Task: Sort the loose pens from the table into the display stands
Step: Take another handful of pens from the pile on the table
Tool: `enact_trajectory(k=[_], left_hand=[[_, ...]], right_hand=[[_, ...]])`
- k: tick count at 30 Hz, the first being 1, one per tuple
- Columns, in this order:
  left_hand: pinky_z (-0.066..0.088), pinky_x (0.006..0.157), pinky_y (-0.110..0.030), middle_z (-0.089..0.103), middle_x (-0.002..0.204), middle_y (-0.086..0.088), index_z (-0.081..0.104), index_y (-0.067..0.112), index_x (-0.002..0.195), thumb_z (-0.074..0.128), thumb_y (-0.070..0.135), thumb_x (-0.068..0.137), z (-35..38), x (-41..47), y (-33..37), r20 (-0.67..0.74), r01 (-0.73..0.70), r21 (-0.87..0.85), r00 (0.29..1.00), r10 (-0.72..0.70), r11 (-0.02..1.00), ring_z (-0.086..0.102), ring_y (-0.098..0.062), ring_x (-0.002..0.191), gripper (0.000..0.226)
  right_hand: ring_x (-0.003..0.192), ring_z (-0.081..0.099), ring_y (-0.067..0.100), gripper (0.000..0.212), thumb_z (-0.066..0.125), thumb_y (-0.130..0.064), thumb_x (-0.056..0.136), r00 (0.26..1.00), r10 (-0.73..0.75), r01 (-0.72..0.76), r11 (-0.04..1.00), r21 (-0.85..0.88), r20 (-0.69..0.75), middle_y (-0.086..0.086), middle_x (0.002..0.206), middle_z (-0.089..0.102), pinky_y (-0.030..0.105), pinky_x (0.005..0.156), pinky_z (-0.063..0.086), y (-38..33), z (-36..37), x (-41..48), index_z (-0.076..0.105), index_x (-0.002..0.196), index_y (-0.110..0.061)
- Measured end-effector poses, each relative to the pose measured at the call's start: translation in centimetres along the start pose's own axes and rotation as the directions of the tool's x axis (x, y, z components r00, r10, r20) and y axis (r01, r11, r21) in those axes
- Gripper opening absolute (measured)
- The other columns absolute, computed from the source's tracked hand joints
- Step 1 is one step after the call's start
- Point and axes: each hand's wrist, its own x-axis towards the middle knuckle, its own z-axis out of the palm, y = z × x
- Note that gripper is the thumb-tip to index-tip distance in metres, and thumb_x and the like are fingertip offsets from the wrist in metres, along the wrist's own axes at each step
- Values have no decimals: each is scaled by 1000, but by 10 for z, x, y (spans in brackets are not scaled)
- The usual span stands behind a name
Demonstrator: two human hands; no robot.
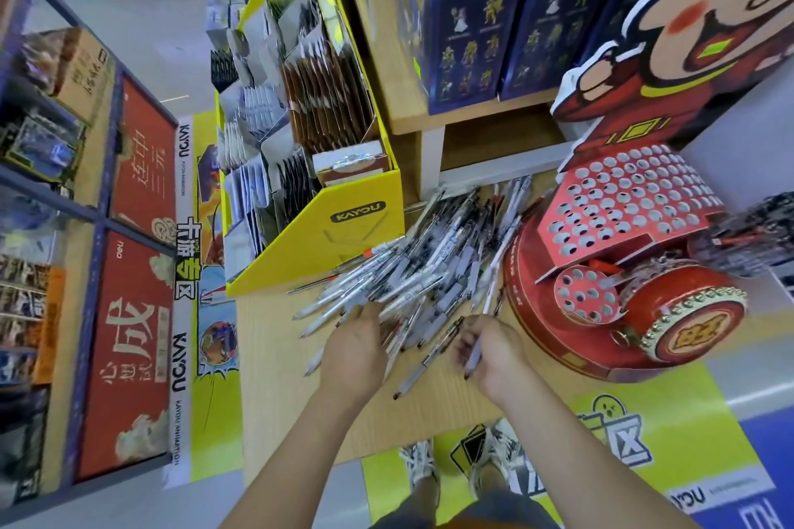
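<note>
A big heap of loose grey and white pens [429, 262] lies on the wooden table [283, 391]. My left hand [354, 350] reaches palm down into the near edge of the heap, its fingertips hidden among the pens. My right hand [490, 352] holds a few pens [472, 359] in its curled fingers just right of the heap. To the right stands the red display stand [618, 206] with rows of round holes, on a red drum-shaped base. A smaller round holed face [586, 294] sits below it.
A yellow KAYOU card display [343, 219] stands at the left rear of the table. Blue boxes [472, 13] fill the raised wooden shelf behind. A cartoon cardboard figure [687, 34] tops the red stand. Shop shelves stand far left across the aisle.
</note>
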Motion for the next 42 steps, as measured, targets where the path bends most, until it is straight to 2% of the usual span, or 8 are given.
enact_trajectory(k=[3, 6, 9, 12, 17, 26, 31, 42], left_hand=[[30, 56, -33, 62, 94, -16, 48, 5, 122, 42, 0, 93, 7, -20, 11, 26, 27, -141, 999, -24, 990, 59, -35, 84, 30], [42, 65, -38, 62, 109, -12, 42, 10, 127, 43, 12, 94, 17, -37, 42, 116, -45, -104, 992, 57, 994, 61, -35, 93, 33], [46, 80, -40, 52, 123, -4, 35, 19, 140, 46, 20, 94, 25, -42, 55, 191, -167, -66, 966, 177, 984, 56, -28, 108, 48], [44, 93, -34, 51, 121, 1, 46, 25, 135, 54, 41, 88, 22, -39, 41, 159, -160, -308, 963, 217, 938, 50, -20, 115, 50], [39, 98, -37, 39, 133, -3, 34, 21, 143, 56, 70, 78, 25, -23, 28, 61, -69, 32, 996, 67, 997, 34, -26, 127, 84], [51, 53, -36, 57, 88, -11, 64, 21, 108, 85, 26, 61, 34, -11, 39, 65, -217, 313, 976, 207, 924, 61, -33, 78, 52], [43, 70, -34, 55, 117, -13, 40, 18, 132, 52, 18, 89, 24, -3, 33, 152, -272, 385, 961, 230, 882, 58, -34, 102, 45], [36, 62, -31, 66, 95, -8, 65, 18, 104, 62, 16, 79, 16, -13, -4, 13, -169, 55, 986, 169, 984, 62, -30, 88, 25]], right_hand=[[45, 30, 13, 6, 57, -15, 92, 992, 7, -16, 997, 73, 126, -2, 56, 34, 24, 42, 26, 12, 0, -7, 53, 87, -14], [55, 53, 20, 37, 76, -37, 81, 961, -36, 51, 998, -46, 275, 8, 68, 59, 29, 50, 41, 22, 4, -17, 66, 106, -12], [74, 68, 30, 42, 80, -37, 78, 993, -45, 62, 986, -154, 112, 18, 83, 71, 40, 70, 53, 25, 9, -18, 67, 97, -2], [53, 60, 26, 29, 70, -32, 85, 996, -38, 29, 993, -115, -81, 12, 61, 63, 34, 58, 47, 23, 2, -12, 62, 80, -5], [65, 51, 23, 31, 62, -36, 92, 978, -133, 100, 976, -195, -164, 11, 75, 55, 30, 64, 40, 21, -14, -16, 57, 79, -8], [46, 54, 21, 17, 52, -13, 99, 999, -47, 45, 997, -56, -25, 17, 76, 70, 25, 47, 44, 31, -17, -23, 60, 96, 2], [50, 51, 17, 20, 56, -15, 98, 999, -7, 4, 998, 57, 37, 17, 99, 73, 25, 48, 45, 37, -12, -22, 62, 110, 0], [57, 48, 14, 12, 57, -21, 97, 990, 26, -50, 984, 173, 138, 10, 114, 70, 26, 50, 47, 46, -7, -17, 65, 98, -13]])
